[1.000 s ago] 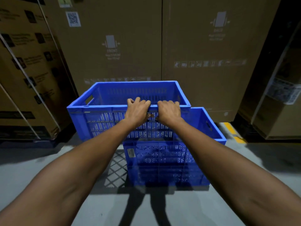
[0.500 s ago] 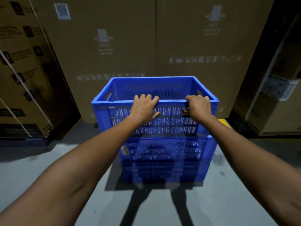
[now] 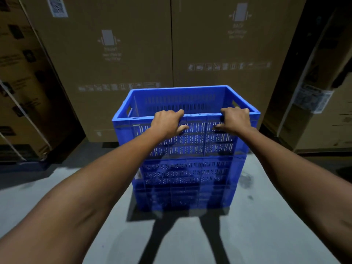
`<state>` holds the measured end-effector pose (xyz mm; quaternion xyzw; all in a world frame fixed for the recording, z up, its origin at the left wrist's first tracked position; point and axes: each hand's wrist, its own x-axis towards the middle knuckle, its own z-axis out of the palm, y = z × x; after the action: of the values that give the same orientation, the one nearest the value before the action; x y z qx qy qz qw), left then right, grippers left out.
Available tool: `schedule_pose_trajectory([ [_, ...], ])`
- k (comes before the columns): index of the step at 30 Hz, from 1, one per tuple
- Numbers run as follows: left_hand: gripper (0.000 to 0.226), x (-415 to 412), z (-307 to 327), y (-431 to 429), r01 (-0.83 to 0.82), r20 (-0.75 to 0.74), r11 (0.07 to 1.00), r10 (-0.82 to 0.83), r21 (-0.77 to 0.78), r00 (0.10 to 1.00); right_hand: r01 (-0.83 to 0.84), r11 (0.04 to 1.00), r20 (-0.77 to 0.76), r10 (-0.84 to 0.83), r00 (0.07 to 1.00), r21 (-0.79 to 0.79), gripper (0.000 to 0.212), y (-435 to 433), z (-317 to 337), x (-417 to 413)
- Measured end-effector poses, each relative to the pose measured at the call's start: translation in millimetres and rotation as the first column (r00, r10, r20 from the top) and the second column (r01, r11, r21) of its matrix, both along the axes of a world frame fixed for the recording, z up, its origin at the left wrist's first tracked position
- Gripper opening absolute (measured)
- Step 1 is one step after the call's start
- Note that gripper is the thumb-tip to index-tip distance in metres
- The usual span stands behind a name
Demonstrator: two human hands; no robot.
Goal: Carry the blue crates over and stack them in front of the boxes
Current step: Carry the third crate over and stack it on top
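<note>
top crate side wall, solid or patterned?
Patterned: the top crate is blue with rows of narrow vertical vent slots across its near wall. Head view shows it.

Ahead of my hands, tall cardboard boxes (image 3: 171, 54) wall off the way just behind the stacked blue crates (image 3: 188, 149). More cartons (image 3: 22, 92) block my far left; bare floor (image 3: 47, 187) lies open either side.

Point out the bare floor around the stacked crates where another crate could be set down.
Bare floor lies left of the blue crates, bordered by the strapped boxes. A narrower strip lies right, before the labelled box. Behind the stack, against the big boxes, it is crowded.
</note>
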<state>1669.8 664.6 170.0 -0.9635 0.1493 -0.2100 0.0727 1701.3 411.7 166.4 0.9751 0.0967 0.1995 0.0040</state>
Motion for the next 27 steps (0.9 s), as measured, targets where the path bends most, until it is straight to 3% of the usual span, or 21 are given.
schedule_pose_trajectory([
  [3, 0.050, -2, 0, 5, 0.025, -0.013, 1.000, -0.025, -0.018, 1.000, 0.009, 1.000, -0.166, -0.005, 0.986, 0.020, 0.072, 6, 9, -3],
  [5, 0.054, -1, 10, 2, 0.016, -0.120, 0.993, -0.030, -0.114, 0.992, -0.035, 0.995, -0.256, 0.057, 0.965, 0.091, 0.085, 17, 24, -9],
  [7, 0.057, 7, 24, 4, -0.011, -0.197, 0.974, -0.035, -0.228, 0.980, -0.121, 0.977, -0.149, 0.147, 0.978, 0.173, 0.090, 42, 50, -13],
  [10, 0.057, 26, 23, 18, -0.091, -0.061, 0.940, 0.075, -0.330, 0.995, -0.183, 0.959, 0.021, 0.183, 0.983, 0.215, 0.087, 79, 65, -6],
  [14, 0.069, 38, 5, 27, -0.141, -0.173, 0.979, 0.114, -0.149, 0.978, -0.052, 0.993, -0.177, 0.070, 0.982, 0.106, 0.090, 91, 12, 14],
  [21, 0.071, 36, 11, 25, -0.193, -0.268, 0.967, 0.144, -0.166, 0.953, 0.071, 0.995, -0.262, -0.051, 0.964, 0.064, 0.077, 99, 13, 16],
  [24, 0.080, 21, 22, 25, -0.217, -0.423, 0.958, 0.121, -0.188, 0.898, 0.149, 0.985, -0.390, -0.103, 0.915, 0.089, 0.077, 105, 21, -1],
  [27, 0.085, -2, 49, 32, -0.158, -0.526, 0.972, 0.044, -0.174, 0.850, 0.098, 0.981, -0.512, 0.003, 0.859, 0.170, 0.082, 103, 39, -21],
])
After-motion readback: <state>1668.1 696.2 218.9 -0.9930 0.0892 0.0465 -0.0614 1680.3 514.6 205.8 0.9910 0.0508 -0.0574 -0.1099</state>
